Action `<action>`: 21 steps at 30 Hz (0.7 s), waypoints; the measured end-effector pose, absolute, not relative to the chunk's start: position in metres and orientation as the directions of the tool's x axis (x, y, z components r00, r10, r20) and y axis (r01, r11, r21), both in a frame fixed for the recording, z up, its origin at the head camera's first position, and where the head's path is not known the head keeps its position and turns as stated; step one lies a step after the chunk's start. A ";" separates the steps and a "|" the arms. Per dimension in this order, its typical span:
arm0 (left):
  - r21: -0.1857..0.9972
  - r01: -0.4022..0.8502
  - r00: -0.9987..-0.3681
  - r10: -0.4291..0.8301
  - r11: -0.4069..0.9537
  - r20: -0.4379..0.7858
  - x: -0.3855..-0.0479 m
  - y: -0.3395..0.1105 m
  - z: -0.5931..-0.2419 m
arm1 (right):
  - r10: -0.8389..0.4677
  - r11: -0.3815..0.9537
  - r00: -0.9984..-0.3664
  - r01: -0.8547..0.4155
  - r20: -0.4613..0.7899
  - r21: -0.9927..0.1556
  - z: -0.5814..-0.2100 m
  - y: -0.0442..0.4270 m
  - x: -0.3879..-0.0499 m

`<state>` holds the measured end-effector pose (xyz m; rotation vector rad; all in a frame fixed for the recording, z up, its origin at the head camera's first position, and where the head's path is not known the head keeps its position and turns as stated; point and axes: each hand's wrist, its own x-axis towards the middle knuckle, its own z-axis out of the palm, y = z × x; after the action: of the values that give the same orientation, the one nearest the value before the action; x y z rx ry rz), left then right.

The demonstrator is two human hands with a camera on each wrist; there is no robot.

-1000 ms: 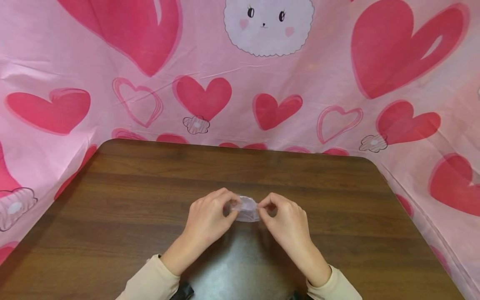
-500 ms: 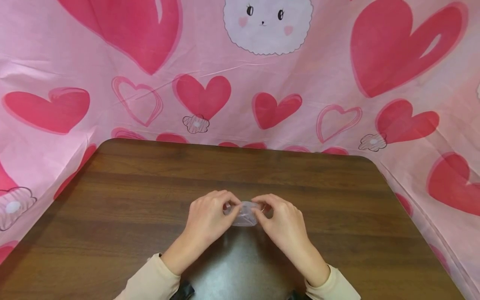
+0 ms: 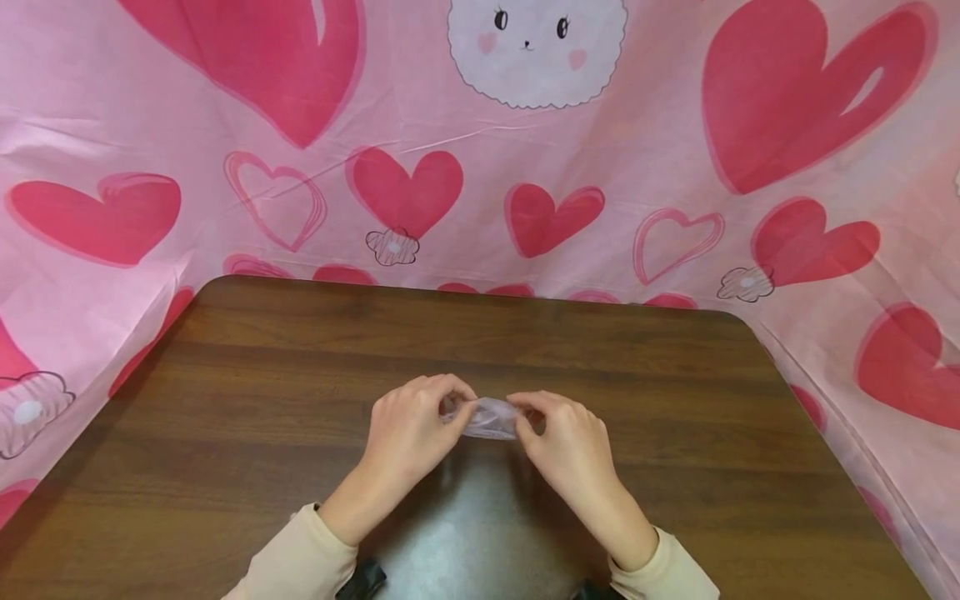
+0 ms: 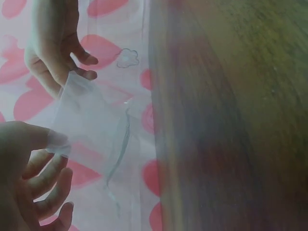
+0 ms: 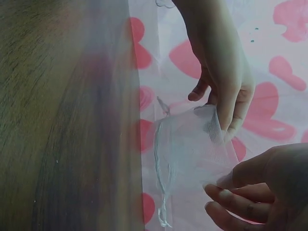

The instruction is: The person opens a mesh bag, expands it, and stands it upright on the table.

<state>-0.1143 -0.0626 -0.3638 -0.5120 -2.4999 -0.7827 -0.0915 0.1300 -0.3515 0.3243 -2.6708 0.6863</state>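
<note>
A small sheer white drawstring pouch (image 3: pixel 491 418) is stretched between the two hands above the table. My left hand (image 3: pixel 412 425) pinches one corner of it between thumb and fingers. At the opposite corner my right hand (image 3: pixel 570 437) pinches it the same way. In the left wrist view the pouch (image 4: pixel 94 120) looks flat and see-through, with a thin cord along the edge away from the fingers. The right wrist view shows the same pouch (image 5: pixel 190 147), its cord ends hanging loose in a small tangle. Nothing can be made out inside it.
A dark brown wooden table (image 3: pixel 300 358) with rounded far corners lies beneath the hands. Pink cloth (image 3: pixel 480 200) printed with red hearts hangs behind the table and along both sides. Light reflects off the table's near middle.
The pouch dipped slightly toward me half a second ago and is now raised again. My hands have drawn a little apart since then, and both keep hold of its corners.
</note>
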 end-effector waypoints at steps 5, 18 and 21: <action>0.410 0.474 -0.817 0.215 0.779 0.536 -0.115 -0.063 -0.365 | -0.121 0.869 -0.884 -0.314 0.452 -0.381 -0.354 0.132 -0.093; 0.378 0.471 -0.839 0.274 0.797 0.469 -0.111 -0.061 -0.365 | -0.116 0.867 -0.846 -0.343 0.521 -0.363 -0.357 0.134 -0.095; 0.366 0.480 -0.835 0.288 0.797 0.468 -0.111 -0.060 -0.366 | -0.119 0.866 -0.845 -0.345 0.521 -0.362 -0.357 0.133 -0.095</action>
<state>-0.1109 -0.0603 -0.3658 -0.5803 -2.5932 -0.6770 -0.0946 0.1332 -0.3571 0.3391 -2.5431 0.6191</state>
